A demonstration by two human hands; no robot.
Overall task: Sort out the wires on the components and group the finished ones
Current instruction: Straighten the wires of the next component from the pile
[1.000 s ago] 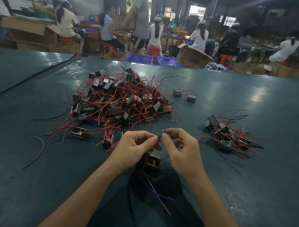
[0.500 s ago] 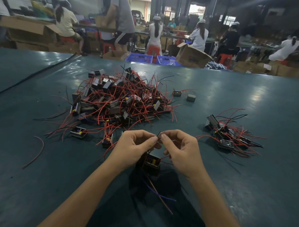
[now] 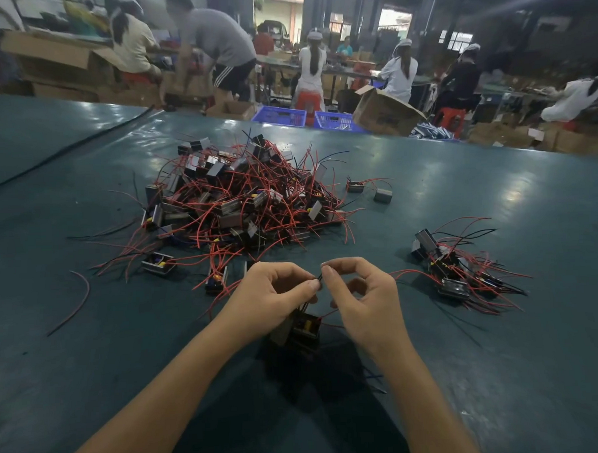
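Note:
A small black component (image 3: 305,328) with a yellow part hangs between my hands, just above the dark green table (image 3: 90,355). My left hand (image 3: 273,299) and my right hand (image 3: 362,299) both pinch its thin dark wires where thumb and forefinger tips meet, close together. Red wires trail from the component under my right hand. A big heap of tangled components (image 3: 238,205) with red and black wires lies beyond my hands. A smaller group of components (image 3: 460,274) lies to the right.
Loose wires (image 3: 75,304) lie at the left of the table. Two stray components (image 3: 382,195) sit right of the heap. Beyond the far edge are blue crates (image 3: 279,116), cardboard boxes (image 3: 385,113) and several people at work.
My hands stayed at the same spot, still pinching the wires. The wires hanging under the component have swung out of sight. A person in a grey shirt in the background bent down to the left.

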